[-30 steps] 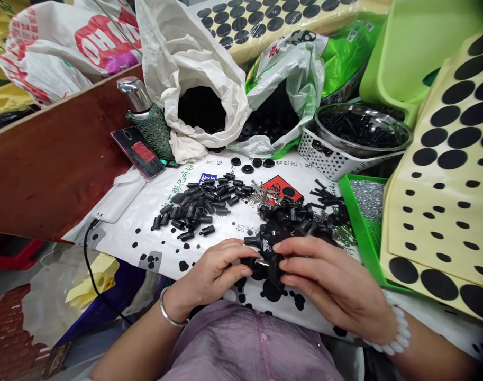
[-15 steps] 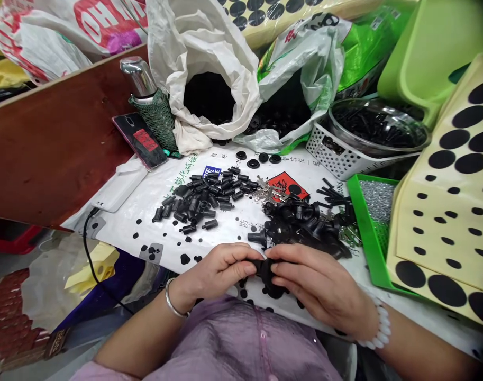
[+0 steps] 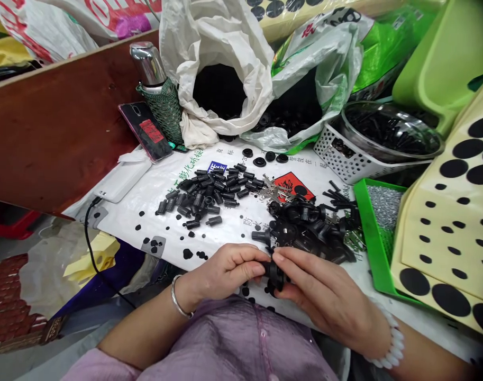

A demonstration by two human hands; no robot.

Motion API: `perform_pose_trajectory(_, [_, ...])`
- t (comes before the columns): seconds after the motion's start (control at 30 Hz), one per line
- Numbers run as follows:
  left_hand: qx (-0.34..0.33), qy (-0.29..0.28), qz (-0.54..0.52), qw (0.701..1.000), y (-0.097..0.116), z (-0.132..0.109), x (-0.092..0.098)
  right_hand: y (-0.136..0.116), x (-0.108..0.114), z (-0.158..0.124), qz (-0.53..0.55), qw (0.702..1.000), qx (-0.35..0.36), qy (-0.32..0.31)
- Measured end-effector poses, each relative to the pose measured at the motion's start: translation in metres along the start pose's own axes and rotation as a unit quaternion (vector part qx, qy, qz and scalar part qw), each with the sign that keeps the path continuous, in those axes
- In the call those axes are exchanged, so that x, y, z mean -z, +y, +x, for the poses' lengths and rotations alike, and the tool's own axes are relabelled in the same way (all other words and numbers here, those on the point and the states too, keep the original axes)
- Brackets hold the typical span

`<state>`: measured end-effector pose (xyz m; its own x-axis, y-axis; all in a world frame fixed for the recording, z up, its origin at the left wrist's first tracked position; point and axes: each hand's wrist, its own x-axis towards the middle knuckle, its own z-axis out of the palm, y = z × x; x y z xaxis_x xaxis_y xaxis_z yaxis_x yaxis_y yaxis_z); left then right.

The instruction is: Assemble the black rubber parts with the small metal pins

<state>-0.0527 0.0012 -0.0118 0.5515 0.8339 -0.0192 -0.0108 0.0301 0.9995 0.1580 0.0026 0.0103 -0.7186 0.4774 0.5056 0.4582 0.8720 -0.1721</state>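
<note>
While both hands meet at the near edge of the surface, these lines hold:

Part: a small black part (image 3: 273,271) sits between the two hands, touching both, just above the white sheet (image 3: 233,225).

Left hand: the left hand (image 3: 225,272) is curled, thumb and forefinger pressed on the part's left end.

Right hand: the right hand (image 3: 324,296) pinches the part's right side, fingertips (image 3: 279,257) pointing left toward the other hand.

Direction: the part lies at the fingertips of each hand, rightward of the left hand and leftward of the right one.

Long axis: it seems to run left to right, from one hand to the other; fingers hide most of it, so its shape cannot be told exactly.

Nearer hand: neither; both touch it.

Beyond the right hand: a heap (image 3: 312,230) of larger black pieces, just past the fingertips.

Beyond the left hand: a pile of caps (image 3: 209,196), small black cylinders, well apart from it.

Far right of the hands: a green tray (image 3: 364,233) under a yellow sheet of black dots (image 3: 451,227).
</note>
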Motion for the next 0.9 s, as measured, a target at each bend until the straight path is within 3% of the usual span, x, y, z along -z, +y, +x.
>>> perform_pose_trajectory(0.2, [-0.095, 0.054, 0.15, 0.983, -0.002, -0.001, -0.004, -0.006, -0.009, 0.005, 0.001, 0.997, -0.077, 0.012])
perform_pose_trajectory(0.33, [-0.099, 0.074, 0.177, 0.976, -0.003, 0.003, -0.006, -0.002, -0.004, 0.011, 0.014, 0.993, -0.118, -0.006])
perform_pose_trajectory(0.4, [-0.089, 0.078, 0.161, 0.98, -0.002, 0.005, -0.006, 0.0, 0.001, 0.012, -0.004, 0.995, -0.102, -0.02])
perform_pose_trajectory(0.57, [-0.051, 0.056, 0.115, 0.99, 0.001, 0.004, -0.003, 0.003, 0.008, 0.012, -0.062, 0.996, 0.01, -0.068])
perform_pose_trajectory(0.77, [-0.067, 0.077, 0.173, 0.98, 0.0, 0.002, -0.004, 0.003, 0.007, 0.02, -0.007, 0.994, -0.091, -0.066])
perform_pose_trajectory(0.9, [-0.062, 0.081, 0.161, 0.982, 0.0, 0.002, -0.002, 0.003, 0.004, 0.019, -0.022, 0.996, -0.062, -0.055])
